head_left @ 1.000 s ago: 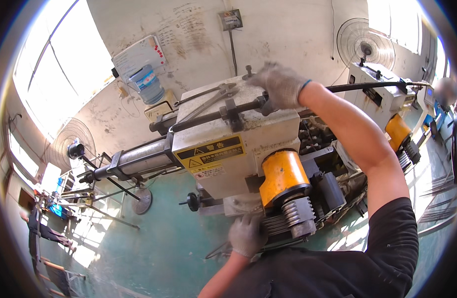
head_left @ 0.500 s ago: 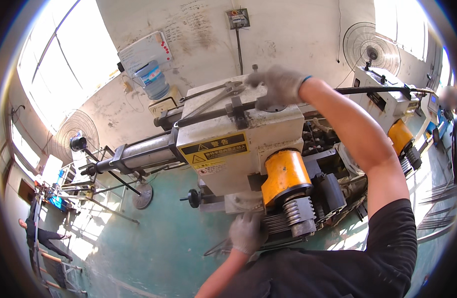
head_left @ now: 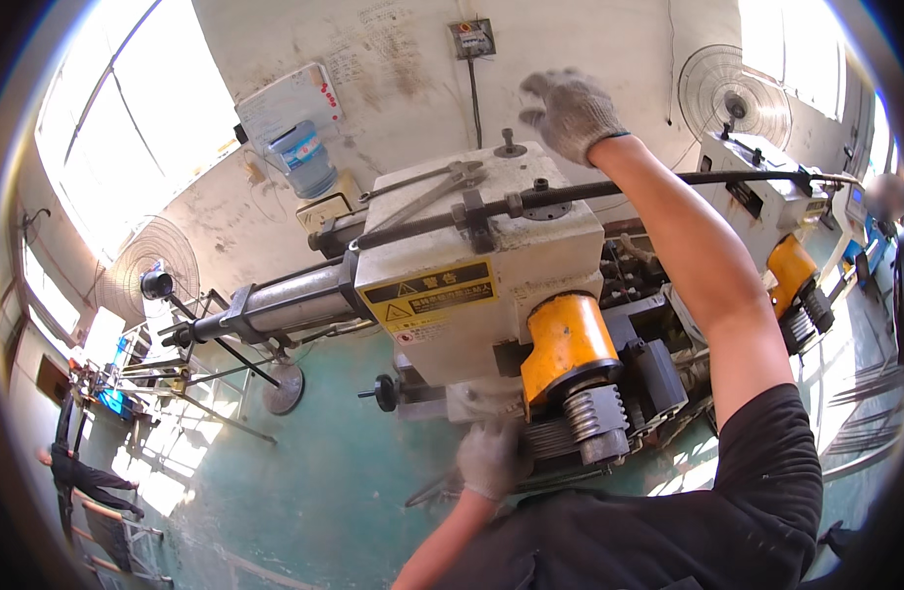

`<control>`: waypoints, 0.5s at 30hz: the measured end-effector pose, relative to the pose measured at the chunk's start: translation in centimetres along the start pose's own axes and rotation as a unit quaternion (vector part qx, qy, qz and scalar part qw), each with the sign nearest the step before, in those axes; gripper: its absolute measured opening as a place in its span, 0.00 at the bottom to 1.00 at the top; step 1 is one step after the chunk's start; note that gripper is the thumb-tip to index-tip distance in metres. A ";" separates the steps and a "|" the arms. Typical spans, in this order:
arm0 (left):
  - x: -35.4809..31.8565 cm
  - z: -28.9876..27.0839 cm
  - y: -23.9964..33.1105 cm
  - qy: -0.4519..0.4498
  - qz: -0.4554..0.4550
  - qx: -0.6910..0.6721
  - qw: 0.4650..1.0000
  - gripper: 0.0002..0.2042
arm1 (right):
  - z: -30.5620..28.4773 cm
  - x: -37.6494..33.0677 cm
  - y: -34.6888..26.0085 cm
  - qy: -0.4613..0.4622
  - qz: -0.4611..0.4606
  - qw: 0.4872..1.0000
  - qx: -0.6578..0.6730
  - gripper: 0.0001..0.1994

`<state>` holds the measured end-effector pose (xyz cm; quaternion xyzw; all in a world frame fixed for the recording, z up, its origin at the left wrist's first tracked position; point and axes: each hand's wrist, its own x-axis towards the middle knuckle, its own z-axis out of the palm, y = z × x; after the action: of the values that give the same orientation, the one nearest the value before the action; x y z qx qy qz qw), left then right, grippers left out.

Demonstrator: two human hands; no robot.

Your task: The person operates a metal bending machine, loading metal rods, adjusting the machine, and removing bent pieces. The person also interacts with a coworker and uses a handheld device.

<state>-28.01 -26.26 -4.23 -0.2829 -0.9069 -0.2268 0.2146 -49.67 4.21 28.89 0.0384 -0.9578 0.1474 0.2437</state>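
Note:
My right hand (head_left: 574,116), in a grey knit glove, is raised over the far side of a white machine housing (head_left: 432,349). Its fingers are apart and nothing is in them. Below it, a long dark rod (head_left: 619,188) crosses the housing top, with an upright bolt (head_left: 509,145) behind. My left hand (head_left: 491,460), gloved too, is low at the machine's near side, closed around a dark, blurred part that I cannot make out. Just right of it are thin rods (head_left: 552,440) and a ridged metal roller (head_left: 594,423) under an orange cover (head_left: 570,344).
Wrenches (head_left: 422,197) lie on the housing top. A black handwheel (head_left: 382,392) juts out left, below a long cylinder (head_left: 294,303). A water bottle (head_left: 302,160) stands by the wall. Fans (head_left: 735,103) and a second machine (head_left: 757,187) are behind. Another person (head_left: 83,472) is far left.
My right hand has lifted off the rod on the housing top and moved up and right, uncovering the bolt. My left hand has stayed in nearly the same place.

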 end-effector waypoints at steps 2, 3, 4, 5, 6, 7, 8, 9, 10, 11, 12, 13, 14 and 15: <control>-0.3 -0.7 -0.4 -0.006 -0.001 -0.004 1.000 0.13 | -0.6 -2.4 -2.6 -0.133 -0.036 0.988 0.069 0.30; -0.4 -1.1 -0.4 -0.009 -0.003 -0.006 1.000 0.13 | -1.5 -4.6 -5.4 -0.216 -0.092 0.972 0.034 0.32; -0.1 -0.9 -0.3 0.002 0.006 -0.016 1.000 0.13 | -1.0 -4.0 -5.0 -0.221 -0.108 0.968 -0.055 0.29; 0.3 -0.5 -0.2 0.012 0.013 -0.027 0.999 0.13 | -1.2 -3.2 -4.3 -0.167 -0.059 0.982 -0.071 0.28; 0.3 -0.2 -0.2 0.022 0.016 -0.033 0.999 0.13 | -1.2 -2.0 -3.7 -0.114 -0.014 0.990 -0.082 0.26; 0.3 0.1 -0.1 0.023 0.013 -0.030 0.999 0.13 | -0.7 -0.6 -2.0 -0.001 -0.021 0.986 -0.166 0.25; 0.1 0.3 0.0 0.023 0.009 -0.029 0.999 0.12 | -0.9 0.1 -1.9 0.110 -0.009 0.964 -0.243 0.24; -0.1 0.5 0.1 0.023 0.006 -0.028 0.999 0.12 | -0.8 -0.2 -1.6 0.040 -0.011 0.988 -0.146 0.24; -0.3 0.4 0.1 0.021 0.006 -0.024 0.999 0.12 | -0.6 -1.0 -1.3 -0.030 -0.011 0.998 -0.047 0.25; -1.0 0.0 -0.1 0.018 -0.002 -0.013 1.000 0.12 | 0.3 -2.2 -2.3 -0.106 -0.017 0.992 0.059 0.25; -1.0 -0.1 0.1 0.018 0.002 -0.011 1.000 0.11 | 0.7 -4.4 -3.0 -0.111 -0.093 0.989 0.032 0.27; -0.8 -0.2 0.2 0.020 0.007 -0.018 1.000 0.11 | 0.3 -4.4 -3.2 -0.109 -0.075 0.991 -0.001 0.26; -0.7 -0.3 -0.1 0.020 0.007 -0.018 1.000 0.11 | 0.5 -4.0 -3.8 -0.108 -0.060 0.992 -0.027 0.26; -0.5 -0.3 -0.1 0.021 0.012 -0.024 0.999 0.11 | 0.2 -3.6 -4.0 -0.106 -0.041 0.992 -0.059 0.25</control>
<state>-27.66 -26.74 -4.23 -0.2937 -0.8931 -0.2518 0.2298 -46.06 0.30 28.08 0.0790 -0.9828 0.0757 0.1487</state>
